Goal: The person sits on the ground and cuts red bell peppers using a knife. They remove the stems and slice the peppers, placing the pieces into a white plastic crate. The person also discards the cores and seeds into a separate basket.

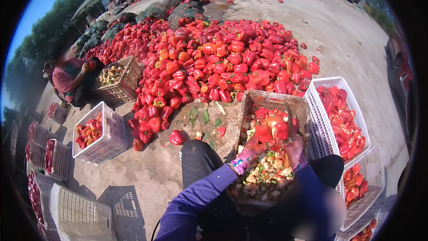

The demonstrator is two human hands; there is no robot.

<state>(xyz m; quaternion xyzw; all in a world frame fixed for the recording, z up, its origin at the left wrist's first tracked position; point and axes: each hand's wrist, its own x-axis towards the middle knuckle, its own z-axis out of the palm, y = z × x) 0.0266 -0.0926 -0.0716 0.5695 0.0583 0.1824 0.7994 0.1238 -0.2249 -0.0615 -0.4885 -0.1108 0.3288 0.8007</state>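
Both of my hands wear pink patterned gloves and are over a dirty plastic crate (247,107) between my knees. My left hand (251,152) holds a red bell pepper (271,130) that looks cut open. My right hand (294,150) grips a knife whose curved blade (289,117) points up and away, beside the pepper. The knife's wooden-looking handle (286,160) shows below the hand. Pepper cores and seed scraps (267,170) fill the near part of the crate, with red pieces further back.
A large heap of red bell peppers (230,60) lies ahead. White crates of cut peppers stand at my right (341,83); another white crate (110,137) stands left. A person (68,77) sits at the far left beside a crate of cores (122,87). One pepper (177,137) lies near my left knee.
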